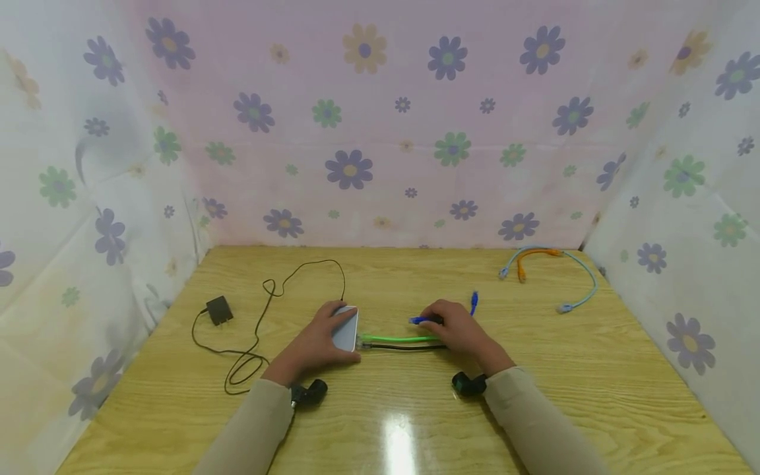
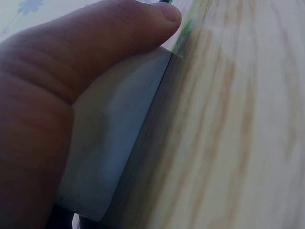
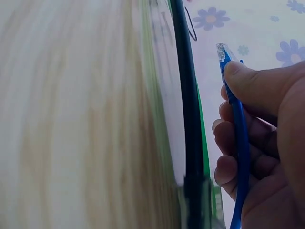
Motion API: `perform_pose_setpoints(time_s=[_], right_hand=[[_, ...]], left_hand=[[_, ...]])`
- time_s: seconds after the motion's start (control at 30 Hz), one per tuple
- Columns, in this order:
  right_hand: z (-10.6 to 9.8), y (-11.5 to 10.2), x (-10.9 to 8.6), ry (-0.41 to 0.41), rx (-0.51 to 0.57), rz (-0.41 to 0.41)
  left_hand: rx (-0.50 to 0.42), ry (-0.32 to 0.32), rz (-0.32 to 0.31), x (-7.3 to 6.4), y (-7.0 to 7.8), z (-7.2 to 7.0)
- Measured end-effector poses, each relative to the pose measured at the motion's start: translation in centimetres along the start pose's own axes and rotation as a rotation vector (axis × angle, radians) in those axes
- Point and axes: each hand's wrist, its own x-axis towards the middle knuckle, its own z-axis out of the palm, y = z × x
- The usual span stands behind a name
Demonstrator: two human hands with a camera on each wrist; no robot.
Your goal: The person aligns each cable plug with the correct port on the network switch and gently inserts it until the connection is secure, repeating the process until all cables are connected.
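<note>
My left hand (image 1: 320, 336) holds a small flat white box (image 1: 346, 330), which looks like a network switch, with the thumb on its near side and the fingers at the far side. The thumb lies along the box's edge in the left wrist view. A green network cable (image 1: 398, 339) and a black network cable (image 1: 406, 348) run from the box's right side toward my right hand (image 1: 460, 326). That hand pinches a blue network cable (image 3: 242, 152) just behind its clear plug (image 3: 222, 51). The plug points left toward the box, apart from it. The blue cable's other end (image 1: 474, 300) sticks out behind the hand.
A black power adapter (image 1: 219, 310) lies at the left, its thin black cord (image 1: 258, 323) looping to the box's far side. Far right on the wooden table (image 1: 534, 343) lie an orange cable (image 1: 534, 251) and a light blue cable (image 1: 588, 270). Flowered cloth (image 1: 380, 132) surrounds the table.
</note>
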Motion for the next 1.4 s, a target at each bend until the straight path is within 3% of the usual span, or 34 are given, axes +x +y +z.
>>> perform_pose_setpoints(time_s=[0.83,1.4], right_hand=[[2.3,-2.7,1.8,-0.104,-0.021,-0.003],[3.4,-4.7,3.0,-0.158,0.008,-0.026]], left_hand=[[0.017,0.004,-0.008,0.0,-0.4,0.3],[0.014,-0.002,-0.026,0.0,0.4,-0.1]])
